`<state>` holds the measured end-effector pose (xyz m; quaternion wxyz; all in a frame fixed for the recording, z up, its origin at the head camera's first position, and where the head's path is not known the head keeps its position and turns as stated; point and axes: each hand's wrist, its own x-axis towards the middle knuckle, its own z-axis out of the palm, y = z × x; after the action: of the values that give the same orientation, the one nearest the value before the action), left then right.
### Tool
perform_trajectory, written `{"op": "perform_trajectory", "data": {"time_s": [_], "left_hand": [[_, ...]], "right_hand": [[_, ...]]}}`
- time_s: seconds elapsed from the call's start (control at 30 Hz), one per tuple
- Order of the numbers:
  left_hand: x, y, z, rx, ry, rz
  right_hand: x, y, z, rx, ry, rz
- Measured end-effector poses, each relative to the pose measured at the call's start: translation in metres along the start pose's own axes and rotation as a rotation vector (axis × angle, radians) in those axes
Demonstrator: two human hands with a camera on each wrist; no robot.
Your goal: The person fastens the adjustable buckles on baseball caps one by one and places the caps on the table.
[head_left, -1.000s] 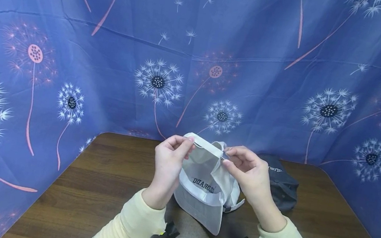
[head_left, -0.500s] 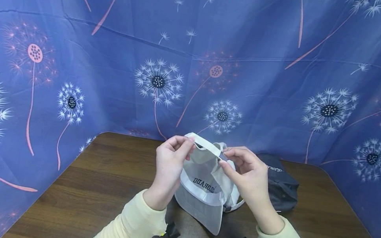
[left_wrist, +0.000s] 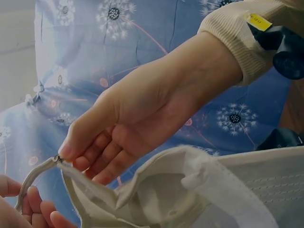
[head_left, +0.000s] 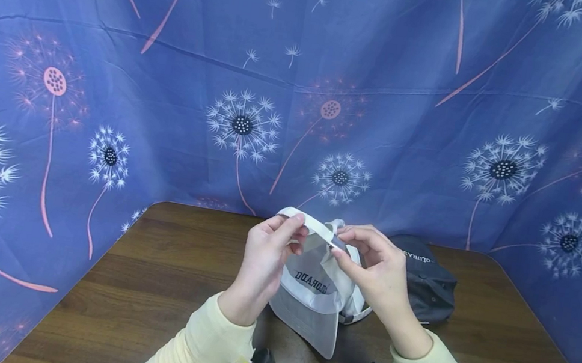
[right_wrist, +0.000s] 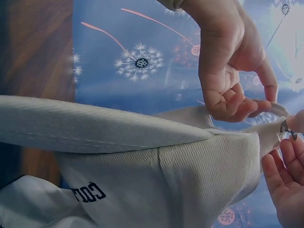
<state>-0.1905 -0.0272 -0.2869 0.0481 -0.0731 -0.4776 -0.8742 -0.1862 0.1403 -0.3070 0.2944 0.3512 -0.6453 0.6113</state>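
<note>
A pale, off-white baseball cap [head_left: 304,316] is tilted over the table, its brim toward me and reversed "COLORADO" lettering showing inside. Its back strap [head_left: 313,223] runs between my two hands. My left hand [head_left: 266,257] pinches the strap between thumb and fingers; in the left wrist view, the thumb [left_wrist: 69,145] lies at a small metal buckle [left_wrist: 58,158]. With thumb and index finger, my right hand [head_left: 380,271] pinches the strap farther right. In the right wrist view, the cap's crown [right_wrist: 209,175] and thick brim [right_wrist: 95,126] fill the foreground.
Behind the held cap, a second pale cap shows its strap [head_left: 358,316]. A dark cap [head_left: 427,289] with light lettering sits on the brown wooden table [head_left: 165,275] at right. A blue dandelion-print cloth [head_left: 261,69] hangs behind the table.
My left hand has shifted a little right along the strap, and its strap end has dropped slightly. The right hand has moved slightly left, still pinching the strap.
</note>
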Motion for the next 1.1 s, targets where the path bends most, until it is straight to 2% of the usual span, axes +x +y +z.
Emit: {"op": "perform_trajectory", "data": {"time_s": [0.2,0.37,0.53,0.83,1.1], "left_hand": [[-0.005,-0.006,0.004,0.026,-0.026,0.004],[-0.007,-0.009,0.005,0.065,-0.019,0.016],[-0.007,-0.01,0.006,0.095,0.004,0.033],[-0.007,-0.009,0.007,0.151,0.011,0.129],[-0.007,-0.009,0.01,0.165,0.018,0.121]], "right_hand": [[0.0,-0.001,0.002,-0.017,0.001,-0.02],[0.0,-0.002,0.002,-0.032,-0.005,-0.032],[-0.001,-0.002,0.001,-0.051,-0.014,-0.015],[0.0,-0.006,0.001,-0.115,-0.027,0.025],[0.003,-0.013,0.001,-0.087,-0.049,0.077]]}}
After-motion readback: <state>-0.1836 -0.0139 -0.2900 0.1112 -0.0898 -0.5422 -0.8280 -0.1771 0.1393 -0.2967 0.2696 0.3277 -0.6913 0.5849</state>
